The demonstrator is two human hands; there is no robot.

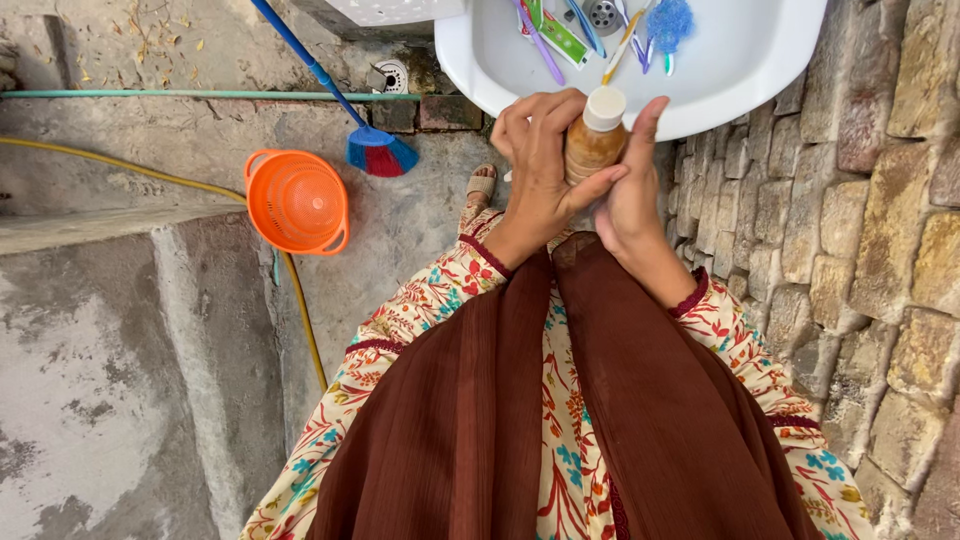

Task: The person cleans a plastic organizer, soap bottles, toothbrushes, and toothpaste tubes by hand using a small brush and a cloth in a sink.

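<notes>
My left hand (pixel 538 175) wraps around a small amber bottle with a white cap (pixel 594 135), held just in front of a white sink (pixel 740 70). My right hand (pixel 632 190) presses flat against the bottle's right side, fingers pointing up. Both hands grip the bottle together. Inside the sink lie several toothbrushes (pixel 545 48), a green tube (pixel 560 35) and a blue scrubber (pixel 668 22) near the drain (pixel 603 14).
A rough stone wall (pixel 880 250) runs along the right. On the concrete floor sit an orange plastic basket (pixel 297 200), a blue-handled broom (pixel 380 150) and a yellow hose (pixel 300 310). A sandalled foot (pixel 481 187) shows below the sink.
</notes>
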